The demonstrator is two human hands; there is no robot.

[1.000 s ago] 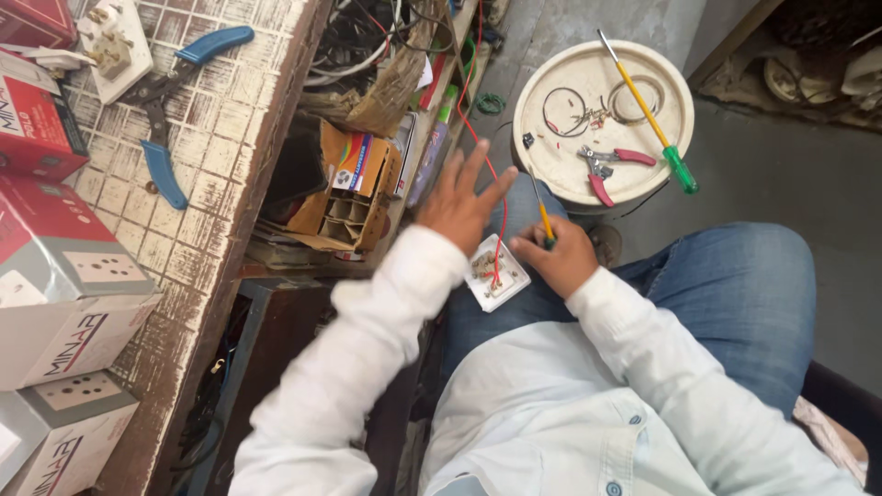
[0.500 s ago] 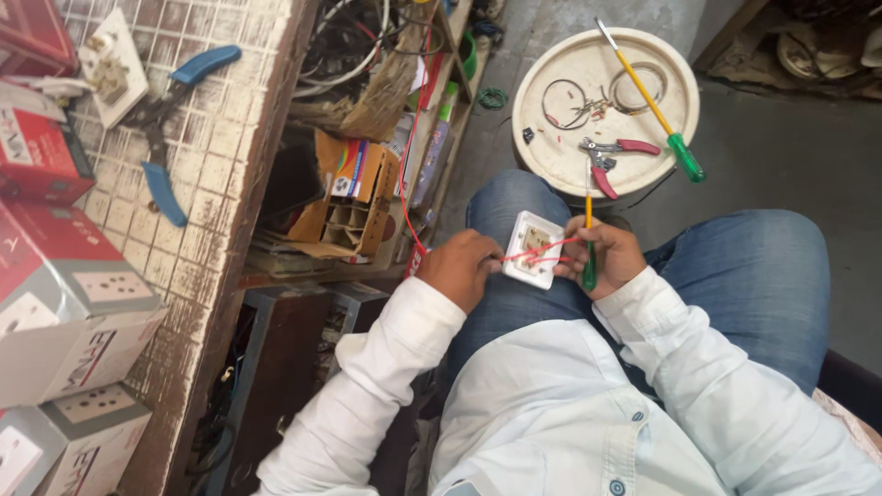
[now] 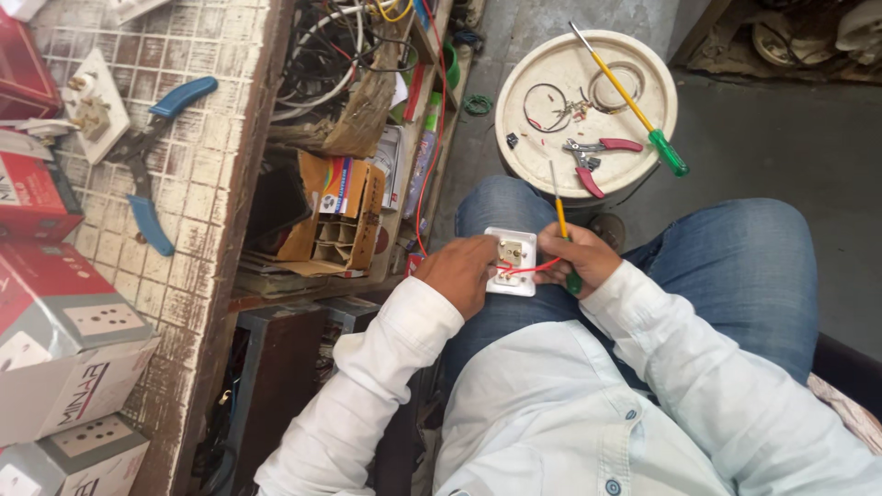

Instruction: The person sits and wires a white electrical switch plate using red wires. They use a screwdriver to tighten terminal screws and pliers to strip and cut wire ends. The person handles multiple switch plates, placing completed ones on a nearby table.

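Note:
My left hand (image 3: pixel 459 273) grips the left side of a small white socket plate (image 3: pixel 513 262) that rests back-up on my thigh, its brass terminals showing. A red wire (image 3: pixel 525 269) runs across the plate. My right hand (image 3: pixel 577 258) is closed around a screwdriver (image 3: pixel 561 225) with a yellow shaft sleeve and green handle, its metal tip pointing away from me, and its fingers also touch the plate's right edge. I sit in blue jeans and a pale long-sleeved shirt.
A white bucket lid (image 3: pixel 643 110) ahead carries red-handled pliers (image 3: pixel 597 156), a long yellow-and-green screwdriver (image 3: pixel 634 106) and wire coils. To the left a tiled bench (image 3: pixel 197 202) has blue-handled pliers (image 3: pixel 147 165), a socket plate (image 3: pixel 92 106) and red-and-white boxes (image 3: pixel 69 340). A cluttered shelf with cartons (image 3: pixel 340 216) stands between.
My left hand came back from reaching forward and now grips the plate. The plate and both hands shifted together over my thigh, and the screwdriver is held more upright.

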